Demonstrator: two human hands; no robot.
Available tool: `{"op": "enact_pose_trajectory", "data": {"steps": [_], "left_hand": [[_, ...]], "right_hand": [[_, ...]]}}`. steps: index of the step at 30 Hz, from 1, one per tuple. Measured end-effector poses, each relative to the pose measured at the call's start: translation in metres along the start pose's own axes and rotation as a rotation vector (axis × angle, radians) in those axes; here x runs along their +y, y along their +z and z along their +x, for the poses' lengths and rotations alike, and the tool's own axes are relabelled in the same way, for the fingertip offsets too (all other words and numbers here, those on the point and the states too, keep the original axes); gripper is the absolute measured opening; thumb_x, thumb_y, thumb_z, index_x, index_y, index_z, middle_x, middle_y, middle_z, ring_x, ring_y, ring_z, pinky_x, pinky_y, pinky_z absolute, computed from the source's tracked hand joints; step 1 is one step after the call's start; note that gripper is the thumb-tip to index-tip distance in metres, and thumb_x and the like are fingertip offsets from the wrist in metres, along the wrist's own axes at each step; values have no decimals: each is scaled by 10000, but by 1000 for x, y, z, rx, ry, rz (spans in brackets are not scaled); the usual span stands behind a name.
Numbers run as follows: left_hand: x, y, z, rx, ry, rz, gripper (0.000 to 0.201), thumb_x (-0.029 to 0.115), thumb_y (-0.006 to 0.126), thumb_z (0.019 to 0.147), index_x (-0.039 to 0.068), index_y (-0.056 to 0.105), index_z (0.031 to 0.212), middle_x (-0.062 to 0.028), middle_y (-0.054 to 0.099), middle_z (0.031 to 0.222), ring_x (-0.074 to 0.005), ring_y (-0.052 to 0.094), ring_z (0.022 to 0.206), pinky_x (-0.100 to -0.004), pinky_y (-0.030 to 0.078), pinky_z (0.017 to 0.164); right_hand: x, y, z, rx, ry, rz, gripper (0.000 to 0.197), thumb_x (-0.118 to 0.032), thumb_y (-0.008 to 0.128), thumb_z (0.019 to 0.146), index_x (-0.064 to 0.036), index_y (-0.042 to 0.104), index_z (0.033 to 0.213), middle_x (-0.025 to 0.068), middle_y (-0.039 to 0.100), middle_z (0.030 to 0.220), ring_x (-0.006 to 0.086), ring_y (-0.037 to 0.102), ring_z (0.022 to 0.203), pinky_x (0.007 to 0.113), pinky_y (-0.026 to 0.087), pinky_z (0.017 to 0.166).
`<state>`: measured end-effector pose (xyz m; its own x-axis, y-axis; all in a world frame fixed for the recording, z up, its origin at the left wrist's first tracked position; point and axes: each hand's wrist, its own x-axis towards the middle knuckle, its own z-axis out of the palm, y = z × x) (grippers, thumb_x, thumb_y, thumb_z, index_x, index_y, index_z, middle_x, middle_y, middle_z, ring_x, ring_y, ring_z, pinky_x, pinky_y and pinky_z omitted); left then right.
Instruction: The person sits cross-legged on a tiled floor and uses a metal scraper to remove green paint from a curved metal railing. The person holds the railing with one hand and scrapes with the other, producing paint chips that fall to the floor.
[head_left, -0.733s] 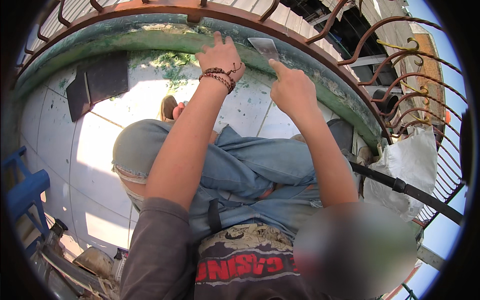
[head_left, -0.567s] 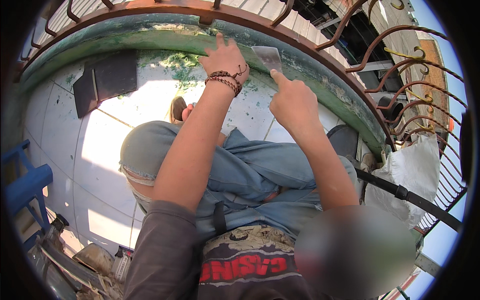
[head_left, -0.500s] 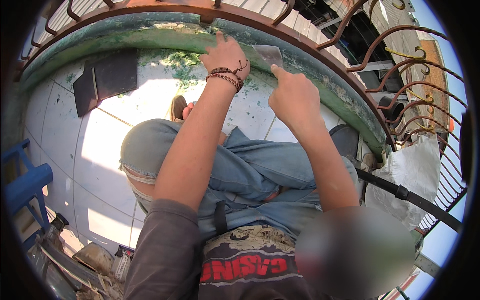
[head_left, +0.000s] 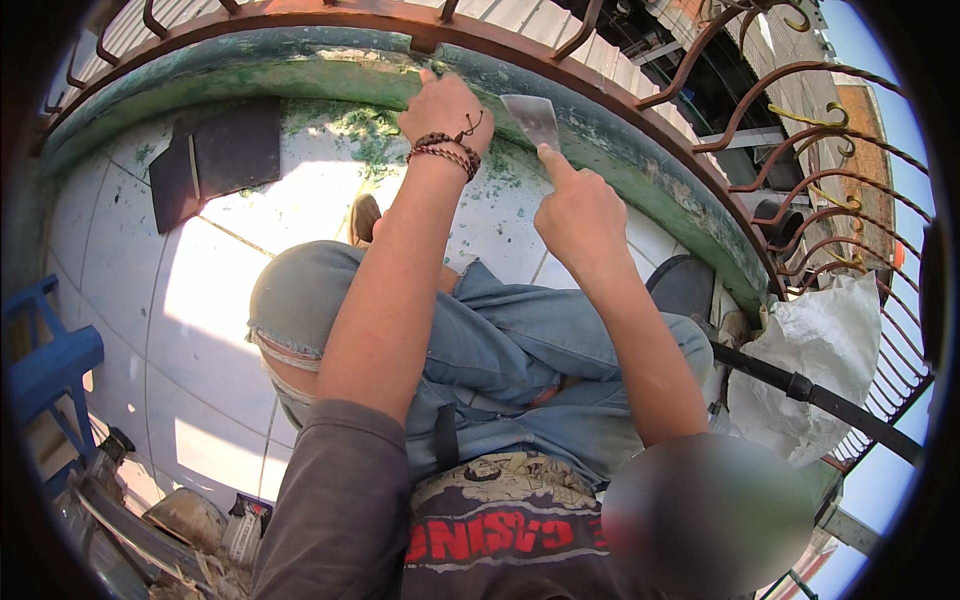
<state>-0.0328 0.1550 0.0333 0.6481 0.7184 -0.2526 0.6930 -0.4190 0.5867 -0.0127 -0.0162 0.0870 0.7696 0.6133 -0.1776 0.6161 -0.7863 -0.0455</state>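
Note:
A paint scraper [head_left: 532, 122] with a wide metal blade is in my right hand [head_left: 584, 212], its handle hidden in the closed fingers and the index finger stretched toward the blade. The blade lies close to the inner side of a low curved wall [head_left: 640, 172] with worn green paint. My left hand [head_left: 446, 112], a braided bracelet [head_left: 445, 152] on its wrist, rests against the same wall, just below the railing. Its index finger reaches out over the green surface; the other fingers are partly hidden. Bits of green paint [head_left: 372, 135] lie scattered on the white tiles under the wall.
A brown metal railing [head_left: 345, 18] runs along the wall top. Dark flat sheets [head_left: 228, 150] lie on the tiles at left. Nearer stands a blue plastic stool [head_left: 60, 365]. At right are a white sack [head_left: 810, 360] and a black pole [head_left: 830, 400]. My bent legs [head_left: 500, 330] fill the middle.
My right hand with the scraper has shifted slightly left and nearer to me. My left hand stays at the wall, moved only a little, and its fingers have changed pose slightly.

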Motion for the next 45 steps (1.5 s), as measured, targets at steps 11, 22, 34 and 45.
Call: {"op": "enact_pose_trajectory", "data": {"steps": [11, 22, 34, 45], "left_hand": [[5, 5, -4, 32, 44, -22, 317, 163, 584, 830, 4, 646, 1096, -202, 619, 1247, -364, 643, 1051, -481, 495, 896], [5, 7, -4, 57, -1, -17, 533, 177, 587, 854, -7, 508, 1348, -123, 353, 1540, -417, 518, 1213, -535, 416, 982], [18, 70, 21, 93, -123, 90, 632, 235, 635, 844, 12, 466, 1410, -159, 341, 1540, -398, 527, 1179, -546, 358, 975], [4, 6, -3, 71, 81, 45, 429, 191, 662, 789, -9, 578, 1159, -215, 367, 1492, -357, 660, 1025, -440, 553, 845]], "right_hand": [[34, 0, 5, 43, 14, -41, 584, -69, 546, 802, -160, 520, 1378, 220, 641, 914, 373, 670, 844, 471, 529, 766], [30, 27, 13, 277, -11, 337, 415, -300, 446, 994, -86, 539, 1337, 236, 658, 1003, 380, 646, 943, 469, 477, 871], [79, 109, 18, -44, 469, 1312, 224, -301, 574, 963, -103, 567, 1066, -7, 510, 768, 90, 510, 612, 234, 395, 474], [53, 77, 9, 193, 499, 1335, 138, -191, 523, 983, -54, 501, 976, 9, 475, 664, 91, 479, 485, 259, 393, 387]]}}
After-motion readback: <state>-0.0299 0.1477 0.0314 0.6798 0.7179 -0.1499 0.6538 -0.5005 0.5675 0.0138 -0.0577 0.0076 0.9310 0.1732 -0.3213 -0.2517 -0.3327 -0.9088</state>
